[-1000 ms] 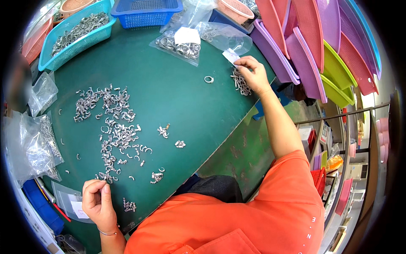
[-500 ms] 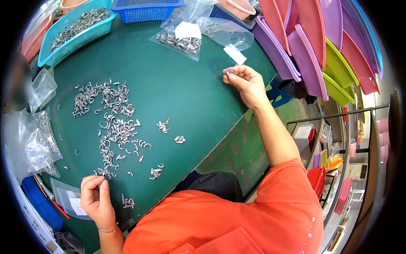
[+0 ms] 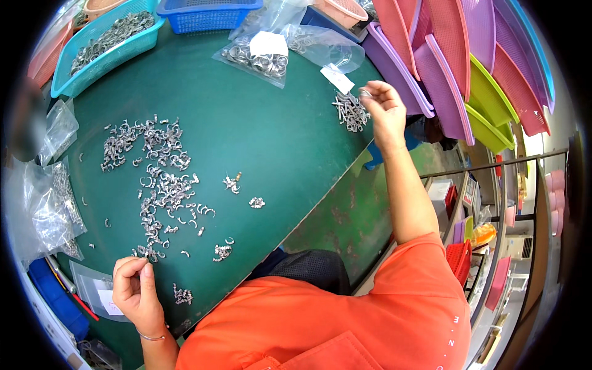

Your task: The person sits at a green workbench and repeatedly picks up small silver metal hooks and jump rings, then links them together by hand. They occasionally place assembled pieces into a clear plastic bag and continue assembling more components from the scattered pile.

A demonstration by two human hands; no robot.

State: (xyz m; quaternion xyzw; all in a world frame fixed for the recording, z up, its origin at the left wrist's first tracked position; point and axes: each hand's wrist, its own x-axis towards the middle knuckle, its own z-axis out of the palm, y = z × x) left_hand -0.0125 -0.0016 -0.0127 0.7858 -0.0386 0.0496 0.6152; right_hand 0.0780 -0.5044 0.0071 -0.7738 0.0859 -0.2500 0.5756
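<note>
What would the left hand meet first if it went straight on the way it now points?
The left hand would probably meet the pile of small silver parts, whose near end lies just ahead; depth is unclear, so it may be touching them.

Your work surface is a green tabletop (image 3: 265,129). On it, to your left, lies a loose heap of small silvery metal pieces (image 3: 165,191), with four small clusters (image 3: 256,202) set apart toward your edge. To your right lies a second metal pile (image 3: 350,114), beside a white slip (image 3: 337,78). Toward the far side you have a clear bag of rings (image 3: 270,65), a cyan basket (image 3: 114,63) and a blue basket (image 3: 208,22).
</note>
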